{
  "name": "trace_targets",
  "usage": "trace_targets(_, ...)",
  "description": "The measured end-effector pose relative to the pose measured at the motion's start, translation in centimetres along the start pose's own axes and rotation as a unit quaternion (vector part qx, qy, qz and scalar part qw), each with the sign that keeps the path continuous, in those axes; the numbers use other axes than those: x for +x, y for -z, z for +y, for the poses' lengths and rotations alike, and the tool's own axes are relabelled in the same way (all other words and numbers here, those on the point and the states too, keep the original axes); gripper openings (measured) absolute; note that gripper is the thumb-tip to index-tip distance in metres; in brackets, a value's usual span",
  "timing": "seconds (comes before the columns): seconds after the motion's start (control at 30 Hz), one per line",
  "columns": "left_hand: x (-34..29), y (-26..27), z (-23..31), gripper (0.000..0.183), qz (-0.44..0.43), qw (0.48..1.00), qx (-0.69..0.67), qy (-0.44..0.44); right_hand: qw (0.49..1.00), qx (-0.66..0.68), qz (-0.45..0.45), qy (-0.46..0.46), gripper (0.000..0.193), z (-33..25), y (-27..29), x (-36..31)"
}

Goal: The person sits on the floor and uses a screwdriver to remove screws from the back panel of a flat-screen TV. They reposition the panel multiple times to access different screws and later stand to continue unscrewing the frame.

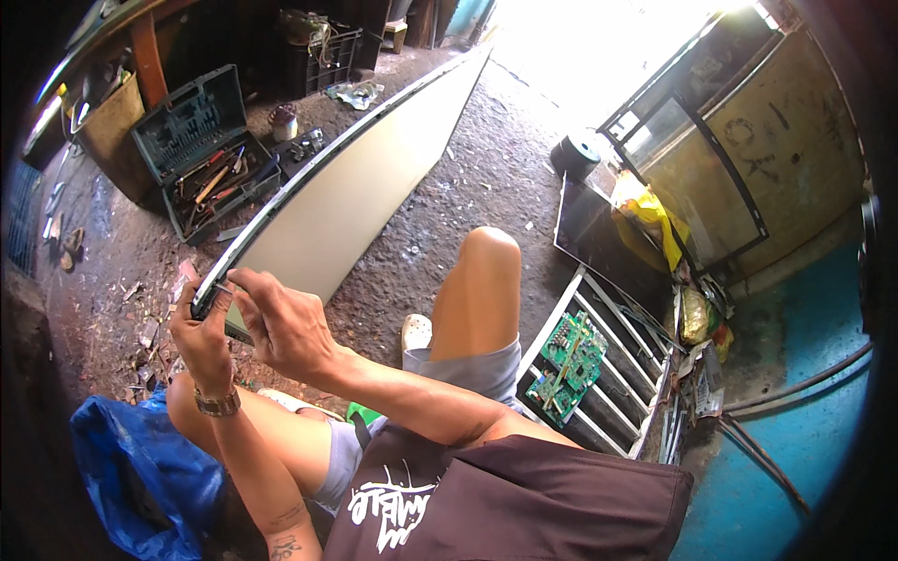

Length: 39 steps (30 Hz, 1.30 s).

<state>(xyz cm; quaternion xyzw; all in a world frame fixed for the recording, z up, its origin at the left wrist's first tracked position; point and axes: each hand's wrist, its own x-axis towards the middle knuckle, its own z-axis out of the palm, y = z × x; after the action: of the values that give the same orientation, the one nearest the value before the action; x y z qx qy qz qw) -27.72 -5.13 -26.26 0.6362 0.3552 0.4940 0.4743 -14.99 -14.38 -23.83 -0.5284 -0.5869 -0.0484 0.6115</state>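
Observation:
A long flat TV panel with a pale face and a black edge strip stands tilted in front of me, stretching from my hands toward the bright doorway. Its near corner is gripped by my left hand, fingers closed around the edge and a watch on the wrist. Just right of it, my right hand pinches the black edge with thumb and bent fingers. Whether a small part or tool is also between those fingertips is too small to tell. The panel's far side is hidden.
An open toolbox with several hand tools lies beyond the panel at left. Green circuit boards rest on a white metal rack to my right. A dark screen, a black spool and a blue plastic sheet are around me.

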Motion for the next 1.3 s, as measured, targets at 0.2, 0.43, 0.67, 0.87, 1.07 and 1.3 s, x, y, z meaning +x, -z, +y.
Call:
trace_targets(0.2,0.0,-0.2,0.2,0.016,0.009,1.0,0.015,-0.007,0.999,-0.009,-0.022,-0.036,0.038,-0.1,0.6,0.4)
trace_targets(0.43,0.0,-0.4,1.2,0.017,0.015,0.999,0.043,0.01,0.996,-0.021,-0.051,-0.074,0.04,0.3,0.7,0.3)
trace_targets(0.67,-0.4,-0.3,2.5,0.02,0.017,0.995,0.095,0.025,0.98,-0.013,-0.1,-0.172,0.039,-0.3,0.5,0.0)
trace_targets(0.87,-0.4,-0.4,2.4,0.022,0.016,0.999,0.038,0.024,0.981,0.03,-0.12,-0.148,0.028,0.2,0.7,-0.2)
trace_targets(1.07,-0.5,-0.2,1.9,0.027,0.016,0.999,0.036,0.029,0.978,0.157,0.102,-0.091,0.04,0.1,3.1,1.0)
trace_targets(1.3,-1.0,-0.1,1.9,0.03,0.012,0.998,0.049,0.046,0.998,0.007,-0.057,0.002,0.053,0.8,1.7,3.5)
